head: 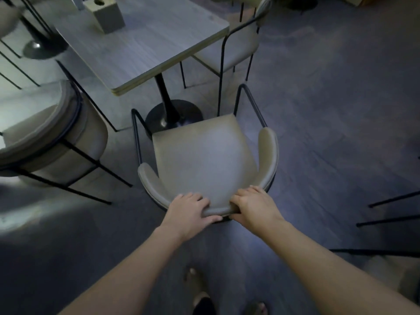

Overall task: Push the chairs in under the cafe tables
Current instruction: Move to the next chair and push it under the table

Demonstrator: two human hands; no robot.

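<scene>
A beige padded chair [204, 155] with a black metal frame stands in front of me, its seat facing a square wood-grain cafe table [145, 48] on a black pedestal base [173, 115]. The chair's front edge sits near the base, outside the tabletop's corner. My left hand [189, 211] grips the curved backrest at its middle, fingers over the top. My right hand [253, 205] grips the same backrest just to the right.
A second beige chair [236, 46] stands at the table's right side. A third chair [52, 137] stands at the left. A square block holder [104, 13] rests on the tabletop. Black chair legs [391, 201] show at the right edge. My feet are below.
</scene>
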